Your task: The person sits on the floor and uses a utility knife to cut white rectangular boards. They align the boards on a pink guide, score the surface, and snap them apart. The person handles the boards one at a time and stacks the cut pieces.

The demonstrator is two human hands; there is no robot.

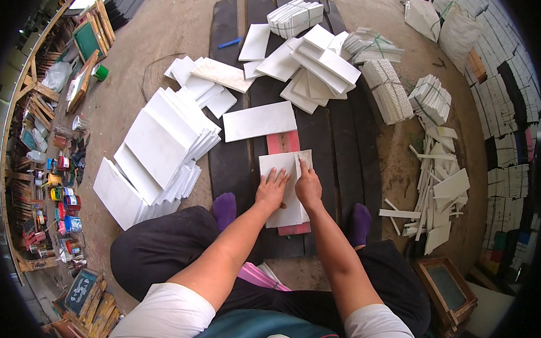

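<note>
Between my feet a white board (277, 219) lies on a pink strip (281, 143), over dark planks. My left hand (272, 189) presses on its left part, fingers spread. At the board's right side my right hand (307, 185) is closed, index finger pointing away from me. Whatever it grips is hidden by the fingers. A straight line runs lengthwise down the board beside my right fingertips, with a narrow strip to its right. Just beyond, another white board (259, 121) rests across the far end of the pink strip.
White boards (158, 140) are stacked at the left, more (328, 61) lie ahead. Tied bundles (386, 89) stand at the far right. Narrow offcuts (440, 175) are heaped on the right. A blue pen (229, 43) lies on the planks (228, 18). Paint cans (72, 202) line the left.
</note>
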